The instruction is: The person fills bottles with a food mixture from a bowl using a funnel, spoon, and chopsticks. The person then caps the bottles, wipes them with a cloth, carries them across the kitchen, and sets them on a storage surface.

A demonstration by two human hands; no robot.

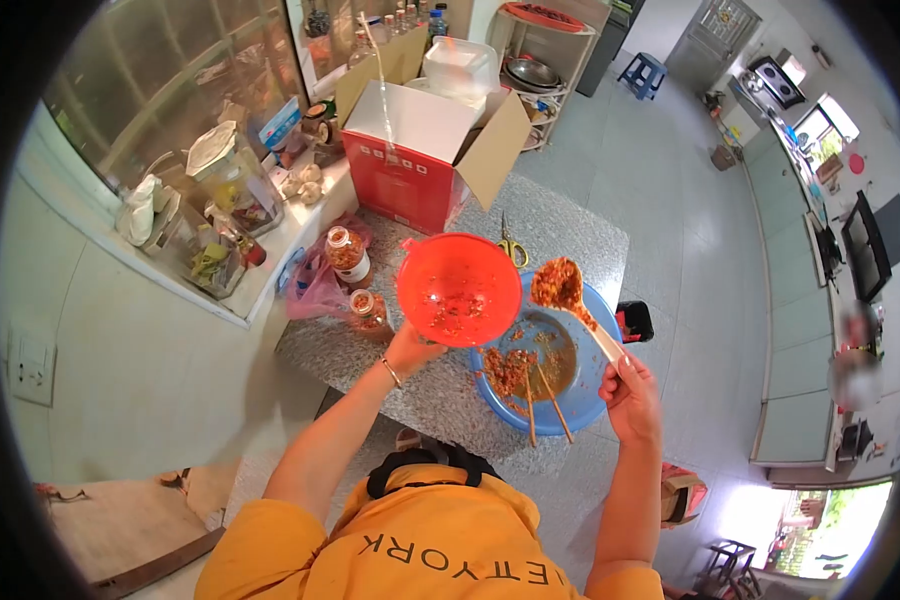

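My left hand grips the rim of a red plastic bowl, tilted so its inside shows, with chili bits stuck to it. In my right hand is the light handle of a large spoon, heaped with red chopped chili mixture. The spoon is raised over the right side of a blue basin. Inside the basin lie more chili mixture, some liquid and a pair of chopsticks leaning on the near rim. Two jars of chili, one farther and one nearer, stand left of the bowl.
A red cardboard box with open flaps stands at the back of the speckled stone table. Scissors lie behind the basin. A pink plastic bag sits by the jars. Containers and garlic line the window ledge.
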